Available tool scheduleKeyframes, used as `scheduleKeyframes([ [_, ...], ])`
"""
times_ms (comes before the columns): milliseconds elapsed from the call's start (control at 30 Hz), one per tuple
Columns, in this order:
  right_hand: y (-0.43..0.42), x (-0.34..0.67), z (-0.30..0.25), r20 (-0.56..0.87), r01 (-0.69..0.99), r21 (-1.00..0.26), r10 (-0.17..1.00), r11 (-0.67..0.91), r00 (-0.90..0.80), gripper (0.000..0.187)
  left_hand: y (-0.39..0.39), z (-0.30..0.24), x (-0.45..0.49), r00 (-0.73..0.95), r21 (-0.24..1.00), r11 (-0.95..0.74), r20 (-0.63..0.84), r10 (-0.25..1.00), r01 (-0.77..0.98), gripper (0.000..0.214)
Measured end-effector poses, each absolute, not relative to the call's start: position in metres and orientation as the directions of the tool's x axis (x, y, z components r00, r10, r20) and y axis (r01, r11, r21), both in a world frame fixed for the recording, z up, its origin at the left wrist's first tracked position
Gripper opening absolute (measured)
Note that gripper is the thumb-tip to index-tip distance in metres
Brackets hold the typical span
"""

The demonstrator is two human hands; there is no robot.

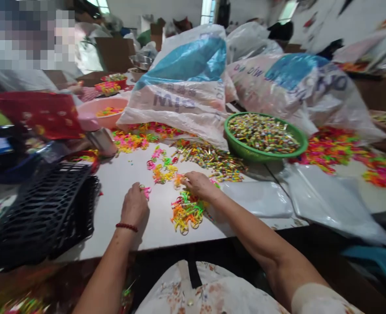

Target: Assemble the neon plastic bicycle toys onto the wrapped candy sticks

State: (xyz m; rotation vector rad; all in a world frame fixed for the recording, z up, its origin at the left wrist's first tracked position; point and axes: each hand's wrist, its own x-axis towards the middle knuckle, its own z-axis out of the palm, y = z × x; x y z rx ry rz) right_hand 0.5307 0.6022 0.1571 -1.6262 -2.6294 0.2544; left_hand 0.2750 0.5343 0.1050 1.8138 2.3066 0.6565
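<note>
My left hand (134, 205), with a dark red bead bracelet at the wrist, is closed with its fingertips on a small pink plastic piece (146, 190). A bit of green shows beside that piece. Over the middle of the table, my right hand (197, 184) pinches a small orange plastic piece (179, 180). Just below it lies a pile of yellow, orange and green plastic ring pieces (186, 213). Farther up are loose pink and yellow ring pieces (162, 168). Beyond my right hand spreads a heap of thin multicoloured sticks (212, 161).
A green basin (263, 158) full of similar small sticks stands at right. Clear plastic bags (258, 198) lie near the table's front edge. Large printed sacks (179, 91) stand behind. Black mesh baskets (39, 209) and a metal flask (103, 141) are at left. A person is at far left.
</note>
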Motion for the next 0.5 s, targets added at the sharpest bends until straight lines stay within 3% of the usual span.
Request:
scheduleKeyframes([
  [100,0.601,0.553,0.162,-0.029,0.882,-0.093,0.884,0.463,-0.467,0.024,0.529,0.101,0.279,-0.062,0.218,0.004,0.259,0.964,0.976,0.032],
  [267,0.617,0.613,0.163,-0.042,0.923,0.020,0.922,0.385,-0.384,0.022,0.527,0.104,0.285,-0.083,0.132,0.051,0.242,0.967,0.990,0.035],
  [333,0.626,0.626,0.160,-0.062,0.924,0.046,0.924,0.379,-0.376,0.023,0.531,0.105,0.286,-0.130,0.226,0.076,0.235,0.963,0.971,0.029],
  [400,0.633,0.629,0.156,-0.080,0.919,0.063,0.920,0.388,-0.383,0.022,0.534,0.108,0.287,-0.273,0.442,0.158,0.209,0.939,0.883,0.031],
  [500,0.640,0.622,0.151,-0.079,0.919,0.067,0.921,0.387,-0.382,0.021,0.533,0.117,0.291,-0.540,0.869,0.256,0.016,0.842,0.424,0.038],
])
